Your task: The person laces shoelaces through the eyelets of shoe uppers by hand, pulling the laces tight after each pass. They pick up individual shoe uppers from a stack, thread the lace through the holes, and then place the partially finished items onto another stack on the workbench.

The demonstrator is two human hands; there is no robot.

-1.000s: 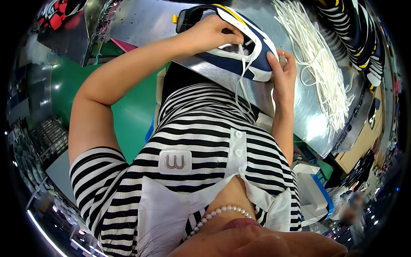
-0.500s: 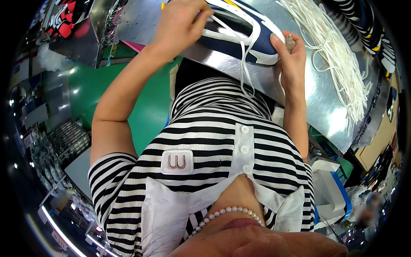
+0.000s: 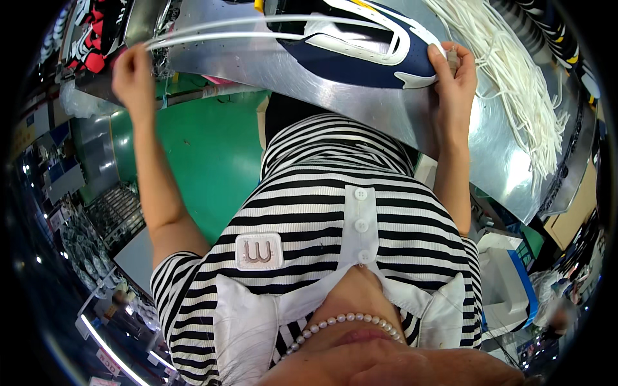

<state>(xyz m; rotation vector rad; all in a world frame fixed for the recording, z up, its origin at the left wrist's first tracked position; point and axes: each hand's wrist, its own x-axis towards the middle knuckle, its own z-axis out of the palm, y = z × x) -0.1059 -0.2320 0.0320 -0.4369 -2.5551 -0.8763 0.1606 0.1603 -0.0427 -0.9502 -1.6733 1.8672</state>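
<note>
A navy and white shoe upper (image 3: 360, 61) with a yellow accent lies at the near edge of the metal table. My right hand (image 3: 454, 77) pinches its pointed white-trimmed end between thumb and fingers. A small beige piece (image 3: 453, 59) shows at those fingers; I cannot make out what it is. Far out to the left, my left hand (image 3: 134, 80) is closed on a white shoelace (image 3: 225, 36). Two lengths of the lace run taut and nearly parallel from it to the opening of the upper. Motion blurs the left fingers a little.
A large bundle of white shoelaces (image 3: 508, 83) lies on the metal table (image 3: 499, 164) at right. Dark striped shoe parts (image 3: 547, 32) are piled behind it. Red, black and white pieces (image 3: 93, 38) sit at far left, near a clear plastic bag (image 3: 80, 100). Green floor (image 3: 199, 148) shows below.
My left hand has swung from beside the upper far out to the left, drawing the lace straight. The loop that hung over the table's near edge is gone. My right hand still grips the upper.
</note>
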